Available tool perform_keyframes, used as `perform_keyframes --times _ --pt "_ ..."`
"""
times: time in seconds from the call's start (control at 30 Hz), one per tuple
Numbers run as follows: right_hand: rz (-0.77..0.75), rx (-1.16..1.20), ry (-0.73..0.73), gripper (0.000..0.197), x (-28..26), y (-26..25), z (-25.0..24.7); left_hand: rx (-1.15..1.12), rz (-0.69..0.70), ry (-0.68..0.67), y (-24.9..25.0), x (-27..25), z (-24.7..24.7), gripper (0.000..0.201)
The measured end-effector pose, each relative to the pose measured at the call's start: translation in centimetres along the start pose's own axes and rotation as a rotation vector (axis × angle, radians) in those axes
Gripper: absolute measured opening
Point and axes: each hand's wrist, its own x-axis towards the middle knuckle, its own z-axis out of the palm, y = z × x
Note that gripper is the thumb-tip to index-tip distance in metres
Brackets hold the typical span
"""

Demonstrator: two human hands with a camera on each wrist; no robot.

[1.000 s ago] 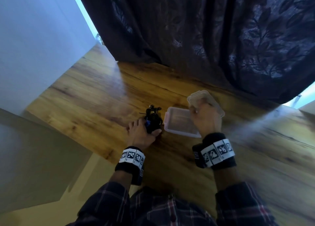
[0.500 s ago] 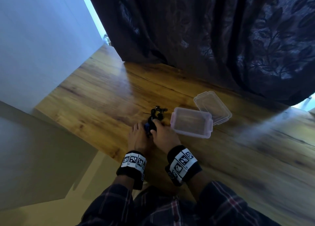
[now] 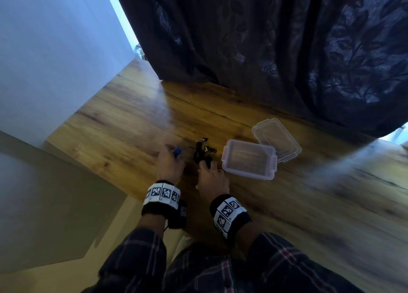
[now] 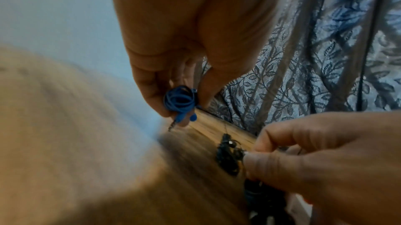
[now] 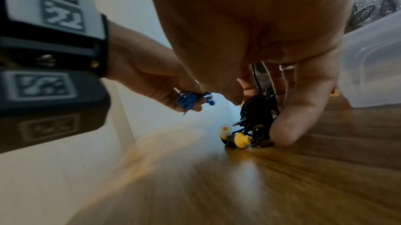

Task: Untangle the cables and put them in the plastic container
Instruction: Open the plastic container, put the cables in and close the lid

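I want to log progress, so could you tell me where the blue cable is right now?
The blue cable is bunched in the left hand, left of the black tangle the right hand holds on the table.

Wooden table (image 3: 136,124), dark leaf-patterned curtain (image 3: 287,49), pale wall (image 3: 55,38)

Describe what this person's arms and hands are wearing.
Both arms are in dark plaid sleeves with red and pale lines. Each wrist carries a black band faced with white panels printed with black square-code markers. The left hand band has a black box and a thin cable. The right hand wears a ring on one finger.
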Motion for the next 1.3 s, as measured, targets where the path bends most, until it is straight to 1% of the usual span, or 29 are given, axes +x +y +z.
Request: perform_keyframes --times 0.07,0.13,0.23,0.27,0.37,0.43,0.53,0.6,0.63,0.7,0.8,0.93,1.0,1.07,1.17,1.3 --pt "0.02 -0.014 -0.003 0.043 -0.4 0.2 0.1 -0.036 -0.014 -0.006 1.5 0.8 1.3 0.031" --pt "0.036 -0.011 0.002 0.041 -0.7 0.3 0.1 -0.019 -0.021 -0.032 2.4 1.7 2.9 0.033" --pt "0.044 -0.023 -0.013 0.033 -1.0 0.3 0.0 0.075 -0.034 -0.044 1.0 4.6 6.5 0.054" --pt "0.041 -0.03 -0.02 0.032 -1.1 0.3 -0.1 0.1 -0.037 -0.041 0.9 5.0 7.1 0.055" --pt "0.048 -0.014 -0.02 0.03 -1.2 0.7 -0.3 0.101 -0.046 -0.063 3.4 3.2 5.8 0.041" --pt "0.063 -0.004 -0.002 0.027 -1.2 0.8 -0.3 0.074 -0.084 -0.082 4.2 2.5 4.9 0.036" --pt "0.068 0.014 0.021 0.023 -1.4 0.7 -0.5 0.062 -0.139 -0.098 4.2 2.3 4.1 0.044" --pt "0.058 0.042 0.027 0.021 -1.8 0.5 -0.8 0.051 -0.156 -0.091 3.6 2.5 3.8 0.044" --pt "0.047 0.066 0.038 0.017 -2.1 0.4 -1.0 0.028 -0.153 -0.074 3.4 2.4 3.4 0.044" --pt "0.021 0.126 0.071 0.004 -2.6 0.5 -1.7 -0.018 -0.155 -0.042 3.2 2.0 2.7 0.045" --pt "-0.016 0.237 0.109 0.008 -3.3 1.4 -3.6 -0.117 -0.107 -0.02 3.0 1.5 1.9 0.045" --pt "-0.03 0.368 0.185 0.009 -3.9 3.5 -6.6 -0.17 0.02 -0.04 4.4 0.6 1.3 0.044" --pt "-0.031 0.41 0.248 0.006 -4.0 4.7 -7.9 -0.191 0.064 -0.068 5.7 -0.1 1.6 0.042" --pt "-0.025 0.428 0.345 0.002 -4.1 6.2 -8.8 -0.216 0.102 -0.092 7.0 -1.0 2.2 0.043" --pt "0.076 0.416 0.425 0.005 -4.3 8.3 -10.0 -0.209 0.143 -0.122 8.6 -2.2 3.7 0.042" --pt "0.178 0.415 0.426 0.012 -4.2 10.9 -10.6 -0.149 0.199 -0.179 9.9 -3.5 6.0 0.039"
